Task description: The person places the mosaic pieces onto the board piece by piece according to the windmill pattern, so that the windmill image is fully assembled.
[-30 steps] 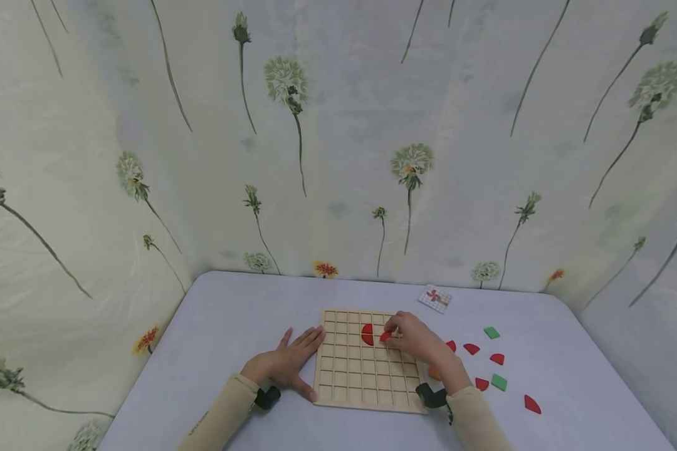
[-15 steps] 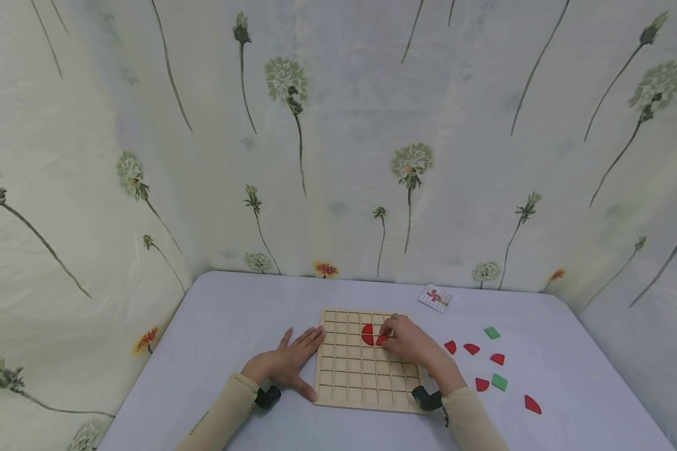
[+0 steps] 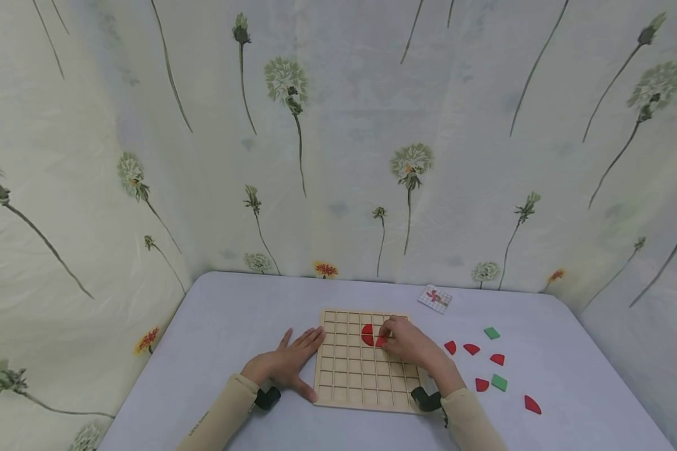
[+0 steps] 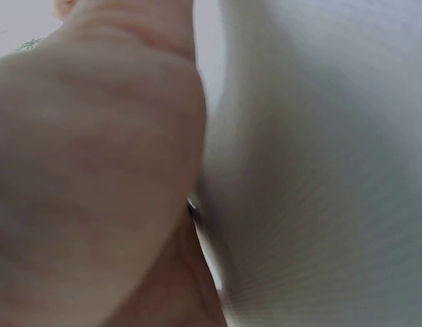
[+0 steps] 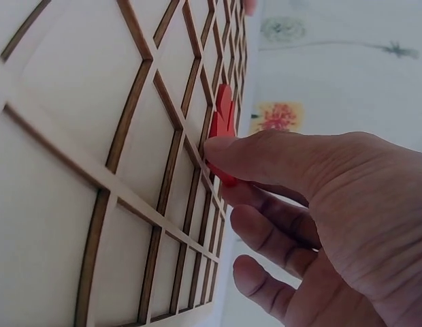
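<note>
A square wooden grid board (image 3: 346,379) lies on the white-covered table. Two red quarter-circle pieces (image 3: 367,334) sit side by side in its cells, forming a half circle. Just right of them, my right hand (image 3: 412,343) pinches another red quarter-circle piece (image 3: 380,341) between thumb and forefinger, low over the grid. The right wrist view shows the thumb on this red piece (image 5: 226,176), the other fingers loosely bent. My left hand (image 3: 286,364) lies with fingers spread, fingertips and thumb touching the board's left edge. In the left wrist view, skin and sleeve fill the picture.
To the right lie several loose red quarter-circle pieces (image 3: 471,349) and two green pieces (image 3: 499,382). A small pattern card (image 3: 435,298) rests behind the board. Flower-printed cloth (image 3: 338,156) hangs behind the table.
My right hand has moved slightly left with the red quarter-circle piece, bringing it close beside the two red ones on the board. The left hand stays where it was.
</note>
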A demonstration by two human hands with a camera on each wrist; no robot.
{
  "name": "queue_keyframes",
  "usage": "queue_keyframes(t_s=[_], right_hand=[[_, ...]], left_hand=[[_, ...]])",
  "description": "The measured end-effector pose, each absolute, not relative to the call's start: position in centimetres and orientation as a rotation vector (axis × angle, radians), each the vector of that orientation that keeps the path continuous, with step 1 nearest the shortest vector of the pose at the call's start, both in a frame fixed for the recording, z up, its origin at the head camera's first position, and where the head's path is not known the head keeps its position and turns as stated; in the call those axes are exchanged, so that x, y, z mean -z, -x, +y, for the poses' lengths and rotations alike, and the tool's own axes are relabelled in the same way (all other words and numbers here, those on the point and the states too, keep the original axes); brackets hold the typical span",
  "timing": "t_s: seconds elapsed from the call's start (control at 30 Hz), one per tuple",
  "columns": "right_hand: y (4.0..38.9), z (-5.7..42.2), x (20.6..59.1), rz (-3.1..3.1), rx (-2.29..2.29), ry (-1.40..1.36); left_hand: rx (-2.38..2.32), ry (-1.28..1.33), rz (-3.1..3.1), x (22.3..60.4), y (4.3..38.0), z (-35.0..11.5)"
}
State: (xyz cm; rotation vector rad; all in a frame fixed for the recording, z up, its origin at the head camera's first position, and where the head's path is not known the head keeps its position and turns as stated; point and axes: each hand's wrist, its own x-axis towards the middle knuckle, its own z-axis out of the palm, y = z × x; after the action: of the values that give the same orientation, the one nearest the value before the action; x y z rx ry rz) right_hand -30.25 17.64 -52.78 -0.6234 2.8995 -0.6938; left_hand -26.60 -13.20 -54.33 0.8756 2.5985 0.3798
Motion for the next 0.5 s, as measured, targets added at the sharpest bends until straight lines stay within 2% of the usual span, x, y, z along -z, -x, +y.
queue_keyframes(t_s=[0.5], right_hand=[[30.32,17.67,52.91,2.884,0.730,0.570]], left_hand=[[-0.382,-0.884,2.589,54.41,26.79,-13.25]])
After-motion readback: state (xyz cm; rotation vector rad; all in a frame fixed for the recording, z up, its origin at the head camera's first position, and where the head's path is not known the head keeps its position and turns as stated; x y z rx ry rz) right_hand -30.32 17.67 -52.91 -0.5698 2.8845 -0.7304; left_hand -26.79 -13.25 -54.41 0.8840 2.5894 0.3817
